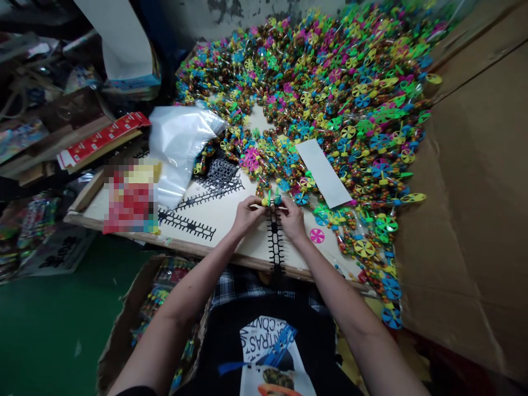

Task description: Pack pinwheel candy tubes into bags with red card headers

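Note:
A black toothed plastic strip (275, 236) runs from between my hands down over the table's front edge. My left hand (248, 213) is closed at the strip's upper left side, with fingers pinched by a small yellow piece (265, 202). On the other side, my right hand (291, 218) is closed by a small blue-green piece (278, 199). The fingertips partly hide both pieces. Beyond the hands lies a large heap of candy-filled clear tubes with coloured fan tops (330, 88). A pink fan wheel (317, 235) lies right of my right hand.
More black strips (187, 224) and clear plastic bags (177, 143) lie to the left, near a partly blurred colourful packet (131, 198). A white card (324, 173) rests on the heap. Cardboard (466, 220) stands at the right. An open box (124, 324) sits below the table.

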A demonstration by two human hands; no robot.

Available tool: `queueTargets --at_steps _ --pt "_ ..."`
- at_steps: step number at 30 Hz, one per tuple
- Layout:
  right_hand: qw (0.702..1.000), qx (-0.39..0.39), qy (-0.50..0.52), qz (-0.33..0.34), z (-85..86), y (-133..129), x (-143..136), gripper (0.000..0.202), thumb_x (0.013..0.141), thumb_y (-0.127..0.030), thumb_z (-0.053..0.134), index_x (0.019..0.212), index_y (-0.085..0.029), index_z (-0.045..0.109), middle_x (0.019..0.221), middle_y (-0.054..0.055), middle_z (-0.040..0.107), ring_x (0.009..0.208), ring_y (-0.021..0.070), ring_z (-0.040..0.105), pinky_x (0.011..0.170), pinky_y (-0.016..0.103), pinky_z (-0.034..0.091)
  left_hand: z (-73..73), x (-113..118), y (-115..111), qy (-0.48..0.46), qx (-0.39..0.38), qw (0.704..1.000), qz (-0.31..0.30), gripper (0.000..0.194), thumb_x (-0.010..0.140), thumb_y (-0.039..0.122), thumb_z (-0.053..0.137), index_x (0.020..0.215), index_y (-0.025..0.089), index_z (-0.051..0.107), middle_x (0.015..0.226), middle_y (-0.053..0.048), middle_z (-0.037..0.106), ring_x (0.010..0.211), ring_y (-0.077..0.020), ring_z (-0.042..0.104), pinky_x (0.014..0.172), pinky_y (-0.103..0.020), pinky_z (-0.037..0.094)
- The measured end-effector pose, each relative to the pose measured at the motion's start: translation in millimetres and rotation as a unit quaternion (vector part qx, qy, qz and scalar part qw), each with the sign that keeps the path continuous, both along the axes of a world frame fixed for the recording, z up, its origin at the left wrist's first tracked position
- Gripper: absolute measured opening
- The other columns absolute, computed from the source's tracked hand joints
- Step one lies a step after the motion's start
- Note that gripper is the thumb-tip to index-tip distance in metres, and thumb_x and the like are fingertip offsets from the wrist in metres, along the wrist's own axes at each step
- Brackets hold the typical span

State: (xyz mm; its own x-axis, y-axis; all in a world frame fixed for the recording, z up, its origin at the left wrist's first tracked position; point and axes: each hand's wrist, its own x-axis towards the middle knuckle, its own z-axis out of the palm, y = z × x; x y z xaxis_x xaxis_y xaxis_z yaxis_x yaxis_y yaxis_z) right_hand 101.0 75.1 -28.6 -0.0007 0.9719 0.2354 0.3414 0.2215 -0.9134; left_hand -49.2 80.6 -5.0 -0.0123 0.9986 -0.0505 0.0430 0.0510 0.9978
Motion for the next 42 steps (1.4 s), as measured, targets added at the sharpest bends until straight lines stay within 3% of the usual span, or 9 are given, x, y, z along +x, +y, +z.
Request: queueTargets --at_steps 10,21,26,29,33,36,38,40,42 --pt "0.996 -0.034 0.080 -0.012 -2.2 1 -3 0.022 0.076 -0.028 0.058 0.096 -0.021 0.064 0.094 0.005 0.067 0.086 0.0177 0.063 0.074 0.031 0.055 -0.6 2 6 -0.001 0.004 1.000 -0.002 0.010 0.059 0.018 0.066 0.069 0.017 0.068 0.076 0.000 0.061 0.071 -0.0116 0.057 0.062 -0.022 0.047" --pt "0.998 0.023 -0.065 0.006 -0.1 -1 1 0.031 0.076 -0.012 0.049 0.096 -0.022 0.069 0.094 0.004 0.067 0.090 0.0186 0.062 0.083 0.032 0.050 -10.6 2 4 -0.052 -0.002 0.998 -0.030 0.015 0.058 0.027 0.070 0.067 0.016 0.065 0.078 0.000 0.060 0.076 -0.0130 0.058 0.073 -0.028 0.051" --pt "0.992 0.013 -0.118 0.052 9.3 -7 13 0.034 0.078 -0.015 0.051 0.108 -0.024 0.066 0.102 0.004 0.066 0.094 0.0201 0.061 0.085 0.034 0.050 2.2 -12 8 0.004 0.006 0.992 -0.123 0.018 0.061 0.023 0.070 0.079 0.018 0.068 0.083 -0.002 0.063 0.078 -0.0143 0.059 0.073 -0.028 0.050" --pt "0.985 0.026 -0.167 -0.017 19.4 -13 31 0.028 0.084 -0.023 0.049 0.107 -0.022 0.065 0.101 0.007 0.067 0.090 0.0212 0.062 0.083 0.036 0.049 12.1 -29 20 0.096 0.052 0.981 -0.163 0.034 0.067 0.016 0.065 0.100 0.022 0.069 0.094 -0.005 0.065 0.086 -0.0163 0.060 0.076 -0.029 0.049" --pt "0.955 0.023 -0.230 -0.187 30.1 -7 47 0.023 0.087 -0.034 0.048 0.091 -0.018 0.064 0.081 0.008 0.065 0.073 0.0210 0.059 0.070 0.034 0.047 11.4 -40 48 0.265 0.139 0.946 -0.124 0.034 0.070 0.006 0.053 0.093 0.023 0.071 0.091 -0.005 0.065 0.087 -0.0187 0.058 0.082 -0.034 0.046" --pt "0.924 0.007 -0.291 -0.246 32.4 8 47 0.026 0.083 -0.043 0.055 0.087 -0.018 0.061 0.075 0.007 0.062 0.068 0.0207 0.055 0.062 0.031 0.043 2.6 -30 64 0.313 0.144 0.934 -0.094 0.025 0.071 0.007 0.053 0.081 0.022 0.070 0.084 -0.005 0.064 0.081 -0.0198 0.058 0.080 -0.033 0.045" --pt "0.913 -0.005 -0.323 -0.250 31.9 19 45 0.023 0.083 -0.040 0.055 0.086 -0.018 0.061 0.076 0.007 0.061 0.068 0.0207 0.054 0.059 0.030 0.040 -2.9 -19 71 0.306 0.104 0.946 -0.041 0.015 0.073 0.013 0.055 0.078 0.020 0.067 0.076 -0.004 0.062 0.073 -0.0194 0.057 0.074 -0.032 0.045" --pt "0.914 -0.003 -0.349 -0.207 30.7 30 47 0.018 0.086 -0.028 0.048 0.088 -0.018 0.063 0.080 0.008 0.061 0.068 0.0204 0.053 0.058 0.029 0.038 -6.6 -10 77 0.291 0.053 0.955 0.014 0.002 0.071 0.019 0.061 0.073 0.020 0.062 0.067 -0.002 0.058 0.066 -0.0193 0.055 0.070 -0.031 0.044" --pt "0.915 0.016 -0.379 -0.142 29.7 39 51 0.028 0.086 -0.014 0.040 0.096 -0.019 0.065 0.084 0.009 0.061 0.068 0.0194 0.053 0.058 0.029 0.037 -8.4 -4 83 0.270 0.014 0.961 0.048 0.013 0.064 0.017 0.067 0.070 0.021 0.056 0.061 0.000 0.054 0.063 -0.0197 0.054 0.067 -0.031 0.042"
